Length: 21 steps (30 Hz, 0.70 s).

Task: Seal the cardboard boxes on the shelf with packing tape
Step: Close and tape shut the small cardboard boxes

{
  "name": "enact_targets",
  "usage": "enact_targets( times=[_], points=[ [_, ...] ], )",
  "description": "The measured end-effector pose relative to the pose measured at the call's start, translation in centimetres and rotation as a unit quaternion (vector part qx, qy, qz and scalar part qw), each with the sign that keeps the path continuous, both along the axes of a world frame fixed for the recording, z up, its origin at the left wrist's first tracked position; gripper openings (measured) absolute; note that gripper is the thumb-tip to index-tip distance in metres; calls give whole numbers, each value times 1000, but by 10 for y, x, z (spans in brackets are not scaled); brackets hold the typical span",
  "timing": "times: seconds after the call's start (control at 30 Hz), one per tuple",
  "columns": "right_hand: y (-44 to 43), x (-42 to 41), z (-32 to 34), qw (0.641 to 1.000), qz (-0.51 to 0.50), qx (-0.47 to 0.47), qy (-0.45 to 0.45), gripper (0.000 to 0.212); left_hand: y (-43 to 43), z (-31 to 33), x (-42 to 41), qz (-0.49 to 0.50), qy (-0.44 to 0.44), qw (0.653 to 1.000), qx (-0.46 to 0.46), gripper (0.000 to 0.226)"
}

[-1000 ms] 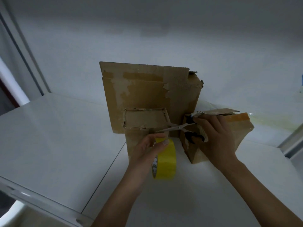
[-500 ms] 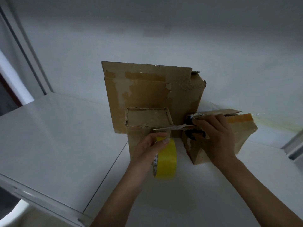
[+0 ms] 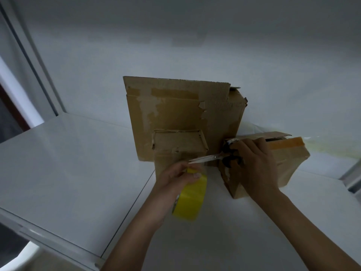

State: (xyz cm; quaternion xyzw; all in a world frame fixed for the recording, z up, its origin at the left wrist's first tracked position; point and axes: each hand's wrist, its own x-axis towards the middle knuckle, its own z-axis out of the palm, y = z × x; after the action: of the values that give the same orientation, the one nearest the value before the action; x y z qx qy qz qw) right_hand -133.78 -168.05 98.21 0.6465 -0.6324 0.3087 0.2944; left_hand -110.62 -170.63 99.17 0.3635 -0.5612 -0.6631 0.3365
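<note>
Three cardboard boxes stand on a white shelf (image 3: pixel 78 173). A tall worn box (image 3: pixel 175 114) is at the back, a small box (image 3: pixel 178 147) stands in front of it, and a third box (image 3: pixel 289 163) with an orange tape strip sits to the right. My left hand (image 3: pixel 175 180) grips a yellow roll of packing tape (image 3: pixel 191 200) just below the small box. My right hand (image 3: pixel 256 165) holds black-handled scissors (image 3: pixel 214 157), fingers through the loops. The blades point left, their tips just above my left fingers and the roll's top edge.
A seam (image 3: pixel 134 204) runs across the white shelf between two panels. The shelf's front edge (image 3: pixel 48 239) lies at the lower left. A white wall rises behind the boxes, and a metal upright (image 3: pixel 35 65) stands at the left.
The scissor blades have dropped and closed in on the tape at my left fingers. My left hand still holds the roll in about the same place. The view has shifted slightly.
</note>
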Motion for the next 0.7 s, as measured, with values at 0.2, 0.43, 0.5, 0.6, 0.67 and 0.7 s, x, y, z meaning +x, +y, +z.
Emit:
enact_targets(
  times=[0.2,0.43,0.5,0.6,0.67,0.7],
  points=[
    [0,5,5,998,-49,4,-32,34,-3,2,-1,-15,-39,994,-104,22],
    [21,-27,13,987,-83,-3,-138,30,-7,-1,5,-39,-49,977,-202,36],
    [31,-27,6,984,-64,24,-164,30,-9,1,-1,-47,-67,968,-239,32],
    [43,-24,-9,978,-11,85,-192,30,-16,0,-13,-41,-98,953,-285,22],
    [51,-25,-23,967,11,131,-216,28,-22,-9,-18,-35,-94,948,-303,20],
    [54,-25,-29,959,17,155,-235,25,-25,-13,-19,-32,-92,944,-314,18]
  ],
)
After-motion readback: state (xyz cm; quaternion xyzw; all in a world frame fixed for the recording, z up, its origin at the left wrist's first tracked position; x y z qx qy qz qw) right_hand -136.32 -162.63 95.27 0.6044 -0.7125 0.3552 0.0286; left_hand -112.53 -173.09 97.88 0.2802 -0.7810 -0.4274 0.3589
